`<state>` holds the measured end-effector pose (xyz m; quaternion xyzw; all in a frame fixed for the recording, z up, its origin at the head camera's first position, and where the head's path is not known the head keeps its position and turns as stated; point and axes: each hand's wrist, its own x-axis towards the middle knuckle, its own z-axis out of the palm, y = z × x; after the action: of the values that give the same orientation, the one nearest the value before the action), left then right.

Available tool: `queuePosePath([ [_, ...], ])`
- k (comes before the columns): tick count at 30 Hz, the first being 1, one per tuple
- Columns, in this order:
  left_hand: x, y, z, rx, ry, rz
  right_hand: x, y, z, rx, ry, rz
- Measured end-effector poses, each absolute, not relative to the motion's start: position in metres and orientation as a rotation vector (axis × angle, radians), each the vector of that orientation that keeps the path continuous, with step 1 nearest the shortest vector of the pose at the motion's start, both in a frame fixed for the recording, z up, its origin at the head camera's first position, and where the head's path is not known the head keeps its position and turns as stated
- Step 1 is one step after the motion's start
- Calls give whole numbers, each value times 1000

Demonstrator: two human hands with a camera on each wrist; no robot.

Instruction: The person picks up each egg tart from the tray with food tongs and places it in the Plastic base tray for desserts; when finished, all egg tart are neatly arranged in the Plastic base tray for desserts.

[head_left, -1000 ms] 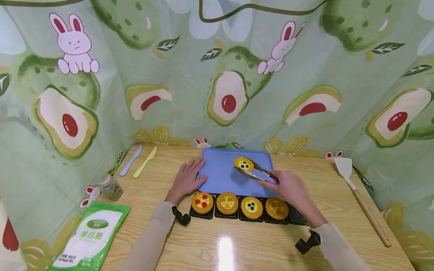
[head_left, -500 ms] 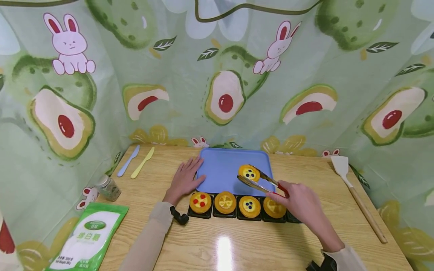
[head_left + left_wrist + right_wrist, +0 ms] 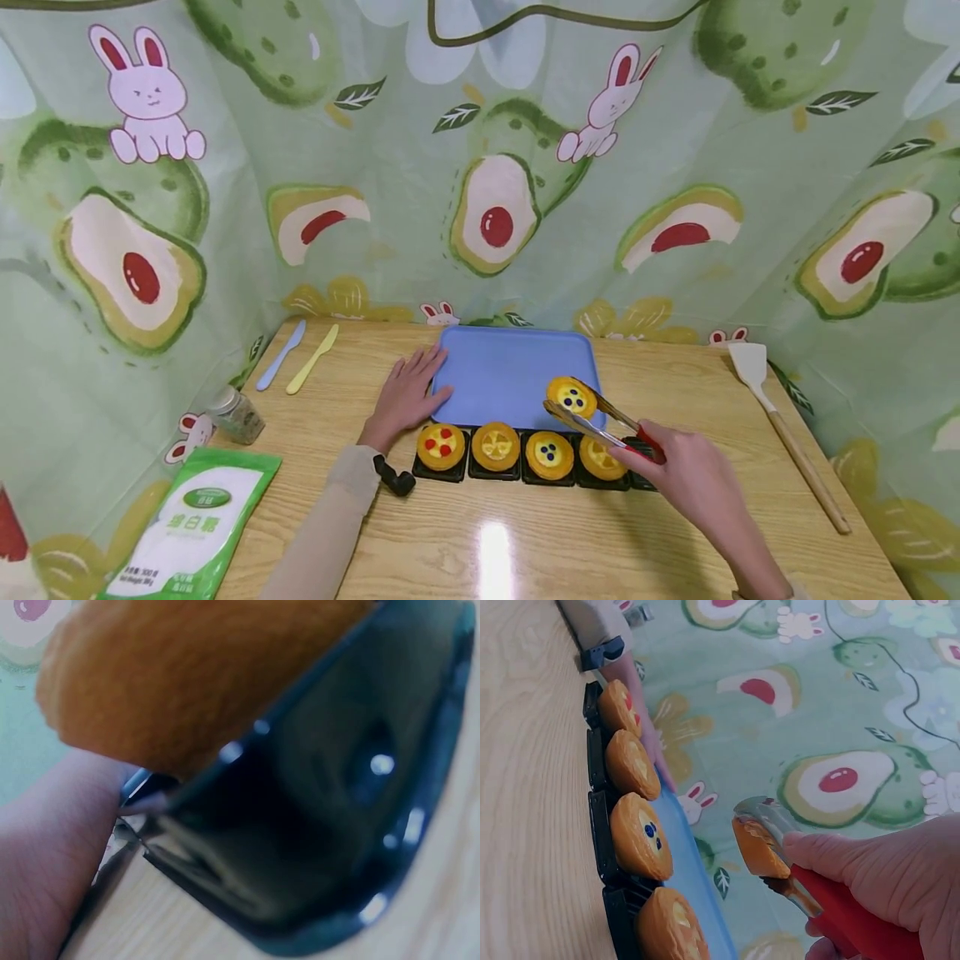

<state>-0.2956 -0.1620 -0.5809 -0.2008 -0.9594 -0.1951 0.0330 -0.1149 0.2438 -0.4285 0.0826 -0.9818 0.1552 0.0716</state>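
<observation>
- Head view: the right hand (image 3: 686,475) grips metal tongs (image 3: 600,423) with red handles. The tongs clamp a round yellow tart (image 3: 572,397) with dark dots, above the near right corner of the smooth blue tray (image 3: 495,367). The left hand (image 3: 408,396) lies flat, fingers spread, on the tray's left edge. Four tarts sit in a black moulded holder (image 3: 442,473).
- Left wrist view: blurred; glossy black plastic (image 3: 322,825) and a grainy orange tart crust (image 3: 187,675).
- Right wrist view: fingers (image 3: 855,859) wrap the red handles.

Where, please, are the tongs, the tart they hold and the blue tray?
tongs (image 3: 600,423), head view, middle of the metal arms
tart (image 3: 572,397), head view, its yellow top
tray (image 3: 502,375), head view, bare middle
</observation>
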Motion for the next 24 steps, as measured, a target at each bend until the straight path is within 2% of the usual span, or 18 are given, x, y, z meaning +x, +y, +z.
queuePosePath([
  [13,-292,-159,-575,-622,-2930,-629,-69,270,-429,19,-3001,469],
  [24,-293,-160,-578,-620,-2924,-622,-45,301,-441,-116,-2976,452],
])
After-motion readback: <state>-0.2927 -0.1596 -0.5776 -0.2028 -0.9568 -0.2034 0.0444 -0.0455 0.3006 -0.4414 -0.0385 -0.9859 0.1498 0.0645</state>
